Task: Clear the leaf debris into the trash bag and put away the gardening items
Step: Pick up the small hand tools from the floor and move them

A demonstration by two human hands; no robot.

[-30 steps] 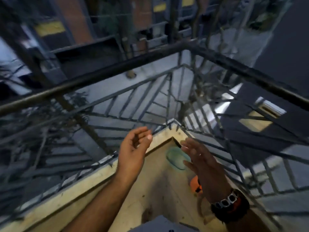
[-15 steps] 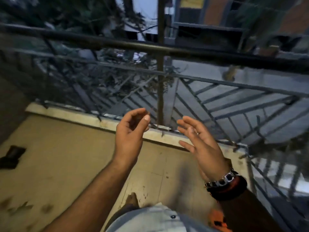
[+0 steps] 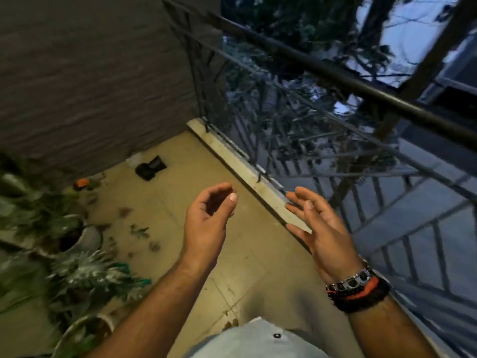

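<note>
Judging from what lies on the balcony floor (image 3: 247,254), the clearing is far from finished: scattered leaf debris (image 3: 140,231) sits on the tiles to the left of the left hand (image 3: 209,220), some of it near the potted plants (image 3: 85,275) further left and below. Beyond the left hand, toward the wall, a small dark object (image 3: 151,167) rests on the floor; it may be a crumpled bag or a gardening item, but the view is too dim and blurred to say which. An orange item (image 3: 82,183) lies further left of it, close to the plants, possibly a tool waiting to be put away. No trash bag can be clearly made out, so none of the debris appears bagged. The left hand hangs in the air with fingers curled loosely toward the thumb, holding nothing visible and touching nothing. The right hand (image 3: 320,228), wearing bracelets at the wrist, is spread with fingers extended and slightly apart, palm turned toward the left hand, also empty. It hovers just in front of the ledge under the railing (image 3: 361,86), well apart from the debris.
</note>
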